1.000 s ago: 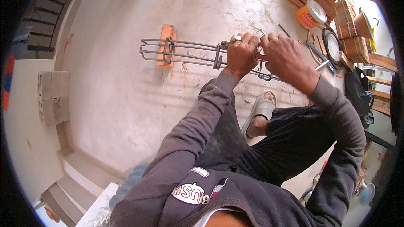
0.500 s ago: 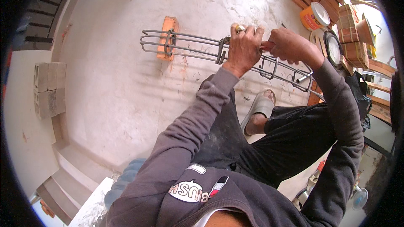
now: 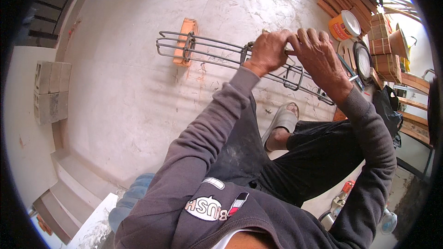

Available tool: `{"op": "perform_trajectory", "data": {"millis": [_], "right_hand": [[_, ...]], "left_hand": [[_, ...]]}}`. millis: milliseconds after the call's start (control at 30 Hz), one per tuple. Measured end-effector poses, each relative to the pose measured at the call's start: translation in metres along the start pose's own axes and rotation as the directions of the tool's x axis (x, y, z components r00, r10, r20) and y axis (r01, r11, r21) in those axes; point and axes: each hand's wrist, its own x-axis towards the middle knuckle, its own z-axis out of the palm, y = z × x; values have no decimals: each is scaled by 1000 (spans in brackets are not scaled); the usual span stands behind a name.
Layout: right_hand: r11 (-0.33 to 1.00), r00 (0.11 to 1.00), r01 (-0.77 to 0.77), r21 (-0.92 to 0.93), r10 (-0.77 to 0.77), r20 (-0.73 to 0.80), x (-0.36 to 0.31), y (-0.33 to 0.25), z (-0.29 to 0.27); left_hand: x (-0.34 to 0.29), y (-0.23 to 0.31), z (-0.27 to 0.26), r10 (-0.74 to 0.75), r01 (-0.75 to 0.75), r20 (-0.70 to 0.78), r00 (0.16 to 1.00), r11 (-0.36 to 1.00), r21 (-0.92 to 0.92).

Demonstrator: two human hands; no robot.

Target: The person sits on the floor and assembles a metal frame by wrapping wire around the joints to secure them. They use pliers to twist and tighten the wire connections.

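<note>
A long narrow cage of dark steel rebar (image 3: 217, 50) lies across the floor in front of me, bound with bent rectangular stirrups. Its left end rests on an orange brick (image 3: 187, 41). Over the middle of the cage, my left hand (image 3: 270, 50) is curled into a fist beside a stirrup. My right hand (image 3: 318, 60) meets it from the right, back upward, fingers bent forward and closed. A small piece of something shows between the two hands, but its kind is hidden by the fingers. My sandaled foot (image 3: 284, 122) stands just this side of the cage.
Grey blocks (image 3: 51, 92) stand by the left wall, near steps (image 3: 76, 182). At the right are an orange-and-white bucket (image 3: 344, 25), stacked reddish planks (image 3: 341, 0), strapped tile stacks (image 3: 383, 41) and a black plastic bag (image 3: 387, 106). A red-ended tool (image 3: 344, 191) lies at lower right.
My right hand has turned from a side-on fist to back up, with its fingers forward. My left fist has rolled over a little. The reddish handle seen between them is now mostly covered.
</note>
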Motion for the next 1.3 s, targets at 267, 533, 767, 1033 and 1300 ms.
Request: {"op": "perform_trajectory", "data": {"millis": [267, 533, 767, 1033, 1300], "right_hand": [[734, 910, -252, 631, -42, 413, 4, 12, 32], [-289, 579, -810, 510, -530, 620, -7, 26, 23], [746, 960, -209, 633, 32, 279, -16, -1, 9], [377, 899, -249, 892, -253, 357, -5, 17, 26], [114, 909, -316, 942, -247, 335, 4, 21, 27]], "left_hand": [[-16, 12, -24, 20, -35, 59, 998, 964, 265], [-25, 9, 6, 180, -205, 132, 975, 957, 206], [-18, 2, 11, 175, -166, 89, 981, 981, -97], [-14, 10, -12, 84, -119, 254, 964, 985, 126], [-40, 18, -9, 112, -102, -6, 994, 928, 358]]}}
